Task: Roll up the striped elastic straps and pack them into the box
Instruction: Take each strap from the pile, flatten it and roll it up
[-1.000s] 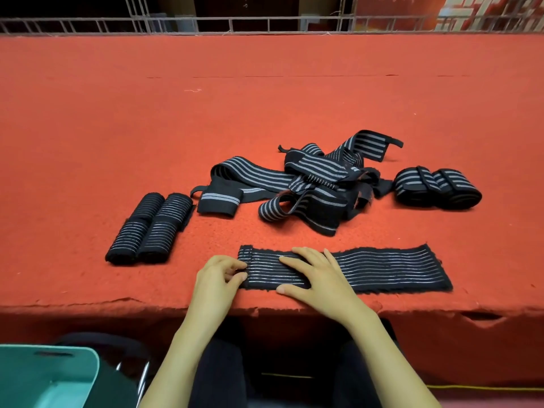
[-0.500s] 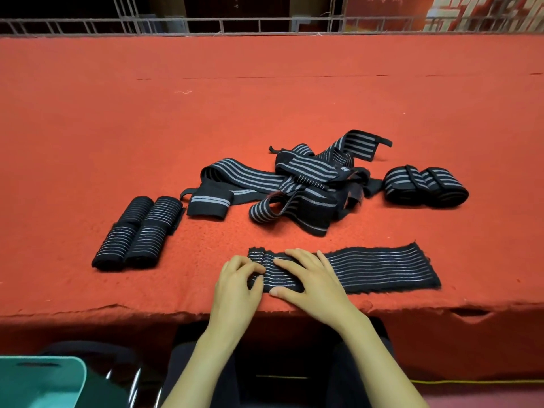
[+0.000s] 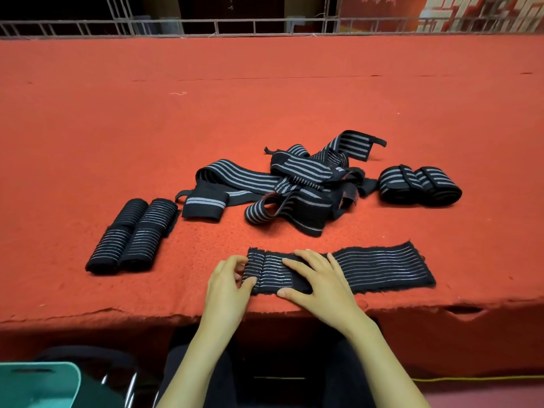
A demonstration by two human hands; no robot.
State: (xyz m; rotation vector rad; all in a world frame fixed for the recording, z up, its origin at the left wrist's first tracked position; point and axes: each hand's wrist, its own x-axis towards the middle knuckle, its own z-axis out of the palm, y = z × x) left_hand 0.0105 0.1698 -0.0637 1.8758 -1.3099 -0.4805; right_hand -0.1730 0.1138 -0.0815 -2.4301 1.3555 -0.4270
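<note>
A black strap with thin grey stripes [image 3: 379, 267] lies flat along the table's near edge, its left end folded over into a small roll. My left hand [image 3: 228, 285] pinches that rolled end with curled fingers and thumb. My right hand [image 3: 319, 279] lies on the strap just right of the roll, fingers spread and fairly straight. Behind them sits a tangled pile of loose striped straps [image 3: 291, 185]. Two rolled straps [image 3: 134, 235] lie side by side at the left. Another rolled pair [image 3: 419, 187] rests at the right.
The red felt-covered table [image 3: 265, 98] stretches far back to a metal railing [image 3: 253, 26]. A teal box [image 3: 38, 384] sits below the table's front edge at the lower left, beside my knees. A yellow cable [image 3: 477, 378] runs along the floor at the lower right.
The strap's left end has been folded over and rolled rightward by my left hand. My right hand stayed on the strap and shifted slightly right.
</note>
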